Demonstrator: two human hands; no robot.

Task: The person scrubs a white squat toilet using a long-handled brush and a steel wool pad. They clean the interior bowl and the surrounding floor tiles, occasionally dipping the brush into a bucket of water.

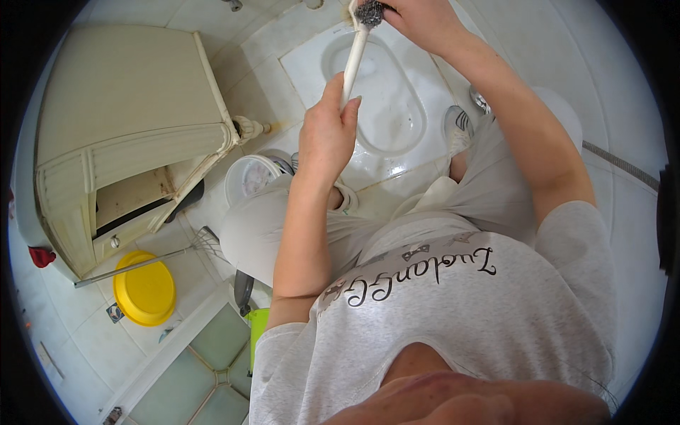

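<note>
1. Stretches the left forearm [303,230] far and slightly to the right, from an elbow bent close to the left side of the torso.
2. Grips a white stick [356,57] in the left hand [329,138], with fingers [334,88] curled closely around the shaft and the thumb set along its right side.
3. Angles the stick far and a little to the right, over the far left part of a white squat toilet [389,124].
4. Reaches the right forearm [506,85] across from an elbow bent out wide on the right, slanting far and to the left.
5. Brings the right hand [423,25] farther out than the left, to the right of the stick's far end.
6. Holds a grey scourer [370,14] there in bunched right fingers, seemingly against the stick; cannot tell exactly how far closed, with part of the hand cut off at the view's upper edge.
7. Has both legs bent and parted at the near side of the toilet, in pale grey trousers [496,163].
8. To the left of the legs, shows a white bucket [231,182], with a cream cabinet [117,92] farther left and a yellow basin [144,290] nearer on the tiled floor [99,354].
</note>
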